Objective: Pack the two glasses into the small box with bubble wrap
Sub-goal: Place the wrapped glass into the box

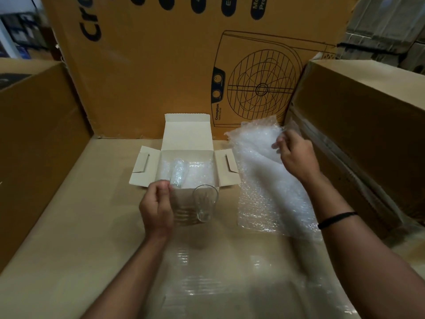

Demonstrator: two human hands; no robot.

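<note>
The small white box (186,132) stands open on the cardboard surface, its lid and side flaps spread, with bubble wrap lining the inside. One clear glass (178,172) lies in its left half. My left hand (156,203) is curled at the box's front edge, fingertips pinching that glass's near end. The second glass (205,203) stands upright just in front of the box, right of my left hand and apart from it. My right hand (296,155) grips the upper edge of a loose bubble wrap sheet (264,185) lying right of the box.
A big printed fan carton (161,65) walls off the back. Brown cartons stand at the left (34,139) and right (358,125). The work surface (96,226) is a taped cardboard top; shiny tape (207,279) runs across its near part.
</note>
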